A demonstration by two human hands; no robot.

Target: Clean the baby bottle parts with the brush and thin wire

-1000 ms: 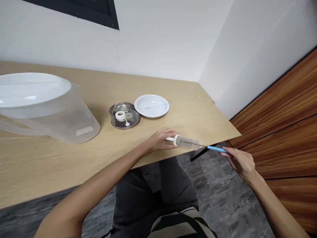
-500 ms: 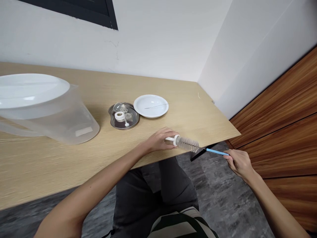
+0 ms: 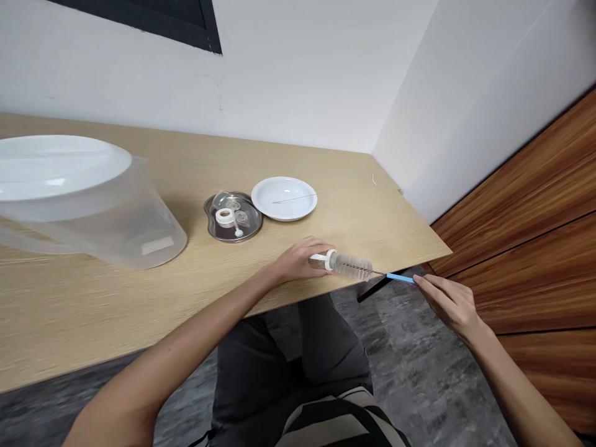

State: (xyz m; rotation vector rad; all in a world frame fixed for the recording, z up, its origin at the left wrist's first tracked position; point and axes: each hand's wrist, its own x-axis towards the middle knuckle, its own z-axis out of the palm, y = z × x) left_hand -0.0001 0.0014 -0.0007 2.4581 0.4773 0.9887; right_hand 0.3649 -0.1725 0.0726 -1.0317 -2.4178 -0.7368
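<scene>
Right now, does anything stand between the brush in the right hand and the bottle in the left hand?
Nothing visible does: the brush's bristles sit right at the bottle's white collar, and the blue handle runs clear to the right hand.

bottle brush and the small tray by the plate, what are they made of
The bottle brush looks like pale nylon bristles on twisted wire, with a smooth blue plastic handle. The small tray looks like polished stainless steel, its rim mirror-bright.

On the desk (image 3: 69,310), a steel tray (image 3: 251,233) sits between a plastic jug (image 3: 116,230) and a plate (image 3: 284,216), behind the bottle brush (image 3: 354,267).
</scene>
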